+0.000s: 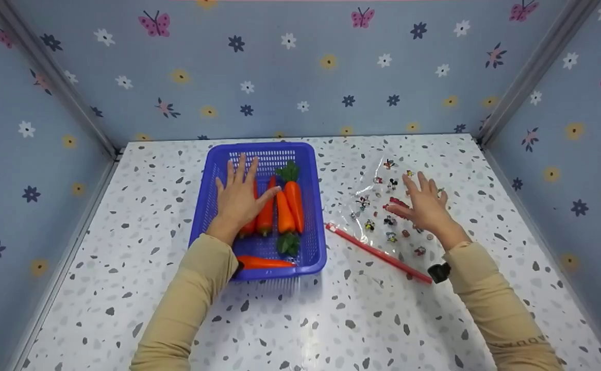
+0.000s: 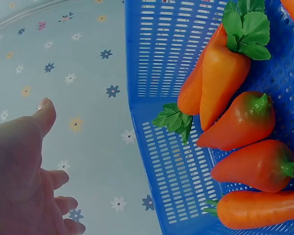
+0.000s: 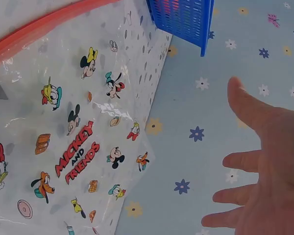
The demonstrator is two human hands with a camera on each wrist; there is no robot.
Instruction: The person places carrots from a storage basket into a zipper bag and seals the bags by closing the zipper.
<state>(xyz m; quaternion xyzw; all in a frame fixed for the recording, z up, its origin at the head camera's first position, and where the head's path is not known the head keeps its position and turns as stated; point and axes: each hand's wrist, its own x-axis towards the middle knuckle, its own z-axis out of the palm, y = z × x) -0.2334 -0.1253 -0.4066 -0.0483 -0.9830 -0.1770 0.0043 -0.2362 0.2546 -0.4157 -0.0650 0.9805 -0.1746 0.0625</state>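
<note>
Spread above a blue plastic basket [image 1: 323,221], my left hand [image 1: 237,202] has its fingers apart and holds nothing. Inside the basket lie several orange carrots [image 2: 224,78] with green leaves and red peppers [image 2: 257,166] with green stems. One more orange piece [image 1: 262,263] lies along the basket's near side, partly hidden by my left wrist. My right hand [image 1: 428,207] hovers, fingers spread, over a clear plastic bag [image 3: 100,110] printed with cartoon characters and the words "Mickey and Friends". A red zip strip [image 1: 383,253] edges that bag.
The white speckled table [image 1: 300,324] carries both basket and bag, the bag to the basket's right. Blue flowered panels [image 1: 311,72] enclose the table at the back and both sides. A black wrist device [image 1: 438,272] sits at my right cuff.
</note>
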